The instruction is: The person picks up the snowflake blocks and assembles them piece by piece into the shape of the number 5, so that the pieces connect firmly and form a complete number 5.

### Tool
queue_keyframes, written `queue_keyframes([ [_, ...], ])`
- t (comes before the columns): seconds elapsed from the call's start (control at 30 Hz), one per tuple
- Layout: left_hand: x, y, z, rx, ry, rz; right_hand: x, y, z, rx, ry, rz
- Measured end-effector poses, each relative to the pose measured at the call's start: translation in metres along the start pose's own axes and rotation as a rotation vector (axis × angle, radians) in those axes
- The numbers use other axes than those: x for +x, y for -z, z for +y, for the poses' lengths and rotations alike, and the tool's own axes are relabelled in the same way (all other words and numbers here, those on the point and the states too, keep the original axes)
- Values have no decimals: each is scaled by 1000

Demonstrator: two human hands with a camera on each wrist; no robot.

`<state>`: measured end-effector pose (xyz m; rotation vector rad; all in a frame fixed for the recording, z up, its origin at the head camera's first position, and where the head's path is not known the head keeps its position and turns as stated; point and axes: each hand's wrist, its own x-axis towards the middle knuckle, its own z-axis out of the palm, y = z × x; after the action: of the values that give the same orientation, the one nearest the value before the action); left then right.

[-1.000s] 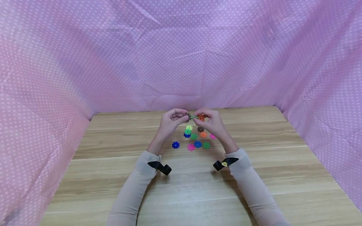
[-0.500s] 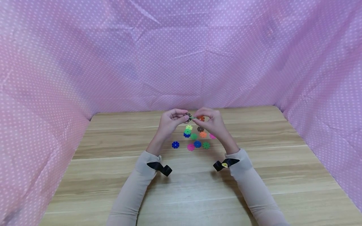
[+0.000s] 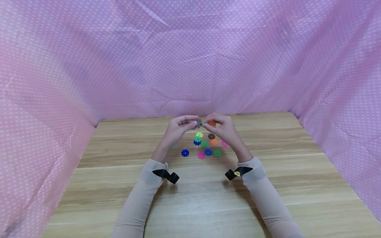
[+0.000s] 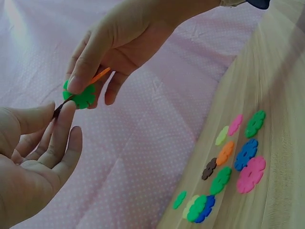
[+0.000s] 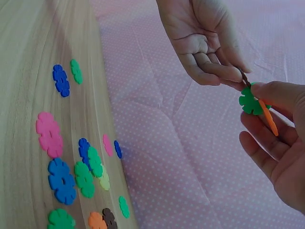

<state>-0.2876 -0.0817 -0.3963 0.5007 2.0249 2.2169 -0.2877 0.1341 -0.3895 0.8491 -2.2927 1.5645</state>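
Note:
Above the far part of the table, both hands meet at a small group of notched interlocking discs. My left hand [image 3: 180,128] pinches a brown interlocking disc [image 3: 198,123] between thumb and fingers. From the right, my right hand [image 3: 222,127] pinches a green interlocking disc [image 4: 85,99], seen edge-on in the head view. An orange interlocking disc [image 5: 269,121] sits crosswise on the green one, near the right palm. In both wrist views the brown disc's edge meets the green disc's rim, and fingertips partly cover that spot.
Several loose discs lie below the hands, among them a blue disc [image 3: 185,153], a pink disc [image 3: 201,155], a brown disc [image 3: 211,136] and a yellow disc [image 3: 199,134]. The wooden table [image 3: 190,205] ends at a pink dotted cloth [image 3: 190,66] behind and at the sides.
The brown disc has turned to show more of its face. My left forearm has shifted slightly left, and a small green disc now shows beside it. The right hand has barely moved.

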Motion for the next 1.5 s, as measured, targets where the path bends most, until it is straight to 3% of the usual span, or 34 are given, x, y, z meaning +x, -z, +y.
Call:
queue_keyframes([
  [0.47, 2, -4, -5, 22, 22, 25, 0, -2, -3, -43, -115, -54],
  [0.73, 2, -6, -4, 1, 35, 26, -1, -4, -3, -12, -144, -66],
  [0.9, 3, 1, -3, 32, 31, 48, -1, -1, -2, -21, -155, -68],
  [1.03, 0, 13, -5, 124, 60, 87, 1, 2, 0, -17, -166, -70],
  [1.13, -4, 26, -10, 257, 81, 47, 2, 4, 2, -2, -177, -73],
  [1.37, -15, 50, -27, 603, 75, -174, 2, 9, 4, 67, -221, -87],
  [1.5, -20, 57, -35, 700, 102, -274, 2, 10, 10, 66, -241, -101],
])
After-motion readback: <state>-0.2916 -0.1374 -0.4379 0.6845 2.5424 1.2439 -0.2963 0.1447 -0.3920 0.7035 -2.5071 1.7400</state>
